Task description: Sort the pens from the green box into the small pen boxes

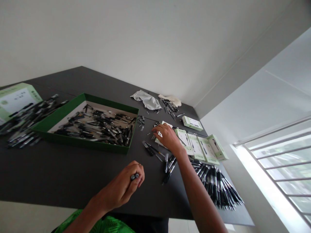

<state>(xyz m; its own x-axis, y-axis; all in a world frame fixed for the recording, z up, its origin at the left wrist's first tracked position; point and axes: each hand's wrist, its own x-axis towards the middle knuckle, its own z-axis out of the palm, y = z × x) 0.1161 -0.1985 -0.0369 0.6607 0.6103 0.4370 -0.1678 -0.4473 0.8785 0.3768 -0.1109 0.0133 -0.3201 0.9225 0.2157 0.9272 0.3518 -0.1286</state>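
Left hand (121,186) closed in a loose fist above the matte charcoal tabletop (80,187), wrist angled inward, gripping at least two black-and-silver pens (134,176) with their round ends protruding; the shafts are hidden by the fingers. Right arm extended forward, right hand (167,137) arched palm-down, fingers curved over a white-and-green cardboard pen box (160,133). Its grip cannot be determined: the fingertips and anything beneath them are hidden.

Just below this hand lie loose black pens (168,168). Further right, a dense fan of black pens (216,186) is partly cut off by the right forearm. A row of pale-green printed boxes (201,145) lies beside the hand. To the left, a shallow, dark-green rectangular box lid (60,116) holds a tangled heap of black-and-silver pens (97,127). Beyond it, a crumpled grey cloth (145,99) lies near a cream cloth (170,100). Pens at far left are motion-blurred (26,119).
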